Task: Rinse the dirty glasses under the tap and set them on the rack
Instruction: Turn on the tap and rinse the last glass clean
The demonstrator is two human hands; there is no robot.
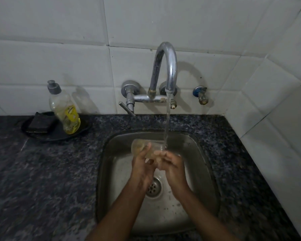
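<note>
Head view: both hands over the sink point(195, 171), one glass point(142, 148) between them, lying roughly on its side, one end out to the left past the left hand's fingertips. Which end is the mouth I can't tell, too dim and blurred.

Left hand point(142, 164) wraps the glass body from the near side, fingers curled over the top. Right hand point(172, 164) grips the right end of the glass, fingers curled round it; whether any fingers are inside I can't tell.

Water stream point(167, 122) from the tap point(167, 66) lands just above the right hand's fingers, at the right end of the glass.

Handling, my read:
- Clear glass, stiff, light, thin-looking. Fragile against the steel sink below the hands and the spout above them.
- Wet now, likely with a residue film, so slippery. Two-hand hold makes sense while rubbing.
- Best hold is around the middle of the body, full finger wrap, thumb opposing. Avoid pinching by the rim only: wet and weakest there.
- For transfer, one hand round the body should be enough, with water tipped out first.

Rack isn't in view, so placement side unknown. Far left of the left hand on the tabletop point(50, 171): soap bottle point(66, 112) and sponge point(40, 124) on a dark dish. No other glasses visible.
</note>
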